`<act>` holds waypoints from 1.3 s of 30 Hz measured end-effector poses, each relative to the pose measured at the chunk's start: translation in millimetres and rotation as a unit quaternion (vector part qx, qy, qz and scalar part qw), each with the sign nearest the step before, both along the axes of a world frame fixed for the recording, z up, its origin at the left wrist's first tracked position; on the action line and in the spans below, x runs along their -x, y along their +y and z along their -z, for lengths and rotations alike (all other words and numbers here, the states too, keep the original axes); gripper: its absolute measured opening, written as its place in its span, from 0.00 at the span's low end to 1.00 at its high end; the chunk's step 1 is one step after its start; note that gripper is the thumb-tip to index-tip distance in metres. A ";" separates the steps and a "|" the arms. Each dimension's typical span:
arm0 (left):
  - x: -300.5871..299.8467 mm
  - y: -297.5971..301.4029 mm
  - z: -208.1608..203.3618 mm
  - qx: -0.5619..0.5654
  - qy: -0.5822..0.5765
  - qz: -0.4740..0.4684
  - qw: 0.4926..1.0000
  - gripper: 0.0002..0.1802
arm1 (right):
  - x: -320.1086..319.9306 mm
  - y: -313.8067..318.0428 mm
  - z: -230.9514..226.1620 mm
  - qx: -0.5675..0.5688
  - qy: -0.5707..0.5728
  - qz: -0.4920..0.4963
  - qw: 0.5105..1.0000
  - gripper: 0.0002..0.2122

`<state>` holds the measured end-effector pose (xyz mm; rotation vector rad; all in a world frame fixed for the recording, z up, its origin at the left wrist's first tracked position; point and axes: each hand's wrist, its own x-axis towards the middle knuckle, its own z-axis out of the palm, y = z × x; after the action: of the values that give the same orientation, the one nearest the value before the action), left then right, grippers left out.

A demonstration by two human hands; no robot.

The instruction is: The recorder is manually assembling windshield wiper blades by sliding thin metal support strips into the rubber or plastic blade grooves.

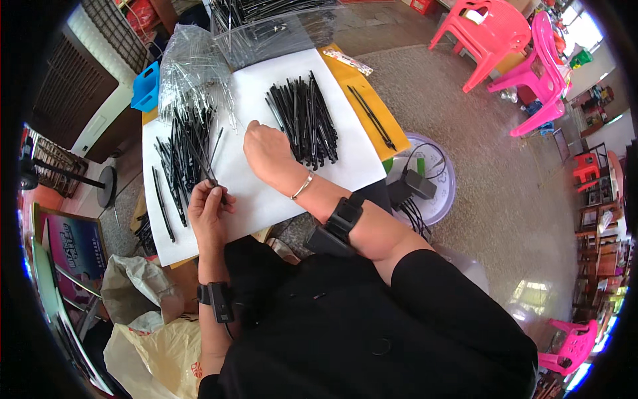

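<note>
Head view, items around: white sheet on a yellow board; clear plastic bag of thin pale sticks, its open end lying across the upper part of the left pile of black rods; blue plastic holder beside the bag; clear container at the far edge; right pile of black rods, well apart from the left one; two loose black rods on the yellow board; round basin with a black adapter. In the way we note our right forearm, crossing the sheet's near right part below the right pile.

Hands: our left hand pinches slender dark rods between thumb and fingers, above the sheet, just beside the left pile. Our right hand is curled between the piles; we cannot tell whether it grips anything.

Orientation: the pinched rods tilt, long axes running from our fingers toward the far side, spreading slightly apart. Both piles run roughly near-to-far.
</note>
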<state>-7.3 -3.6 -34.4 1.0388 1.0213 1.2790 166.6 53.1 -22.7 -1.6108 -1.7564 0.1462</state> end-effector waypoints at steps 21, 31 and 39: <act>5.8 0.6 -7.8 0.041 -0.048 0.062 0.996 0.04 | -23.5 -34.6 -79.1 -0.034 0.467 -0.126 0.875 0.05; 12.8 -0.7 -9.2 0.060 -0.080 0.120 0.988 0.08 | -7.3 -20.4 -29.5 0.137 0.441 -0.074 0.884 0.06; 13.4 1.7 -12.4 0.072 -0.093 0.160 0.980 0.12 | -4.0 -25.2 -26.5 0.230 0.609 -0.175 0.739 0.06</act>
<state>-20.7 -1.9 -22.0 0.9120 0.7562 1.0023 170.5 27.9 3.8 -0.9388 -0.9012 1.5386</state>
